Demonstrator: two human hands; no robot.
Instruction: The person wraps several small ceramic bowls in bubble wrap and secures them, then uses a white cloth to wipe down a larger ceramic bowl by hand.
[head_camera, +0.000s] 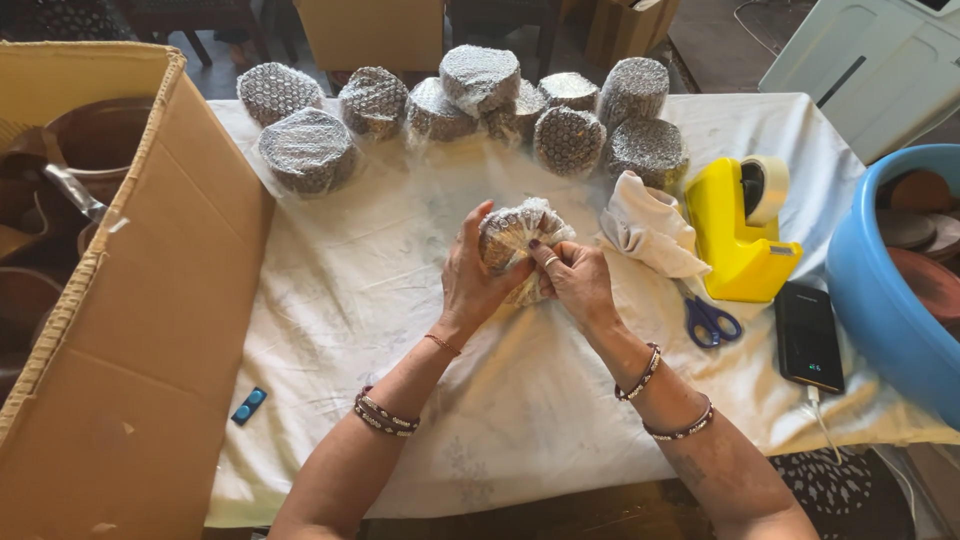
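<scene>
Both hands hold a small round object wrapped in bubble wrap (512, 235) above the middle of a table covered with a white cloth (400, 300). My left hand (470, 280) cups it from the left and below. My right hand (575, 280) grips its right side, fingers pinching the wrap. Bracelets circle both wrists.
Several bubble-wrapped round bundles (480, 105) line the far edge. A white rag (645, 225), yellow tape dispenser (740, 225), blue scissors (710, 320) and a charging phone (808, 335) lie right. A large cardboard box (130, 300) stands left, a blue tub (890, 290) right.
</scene>
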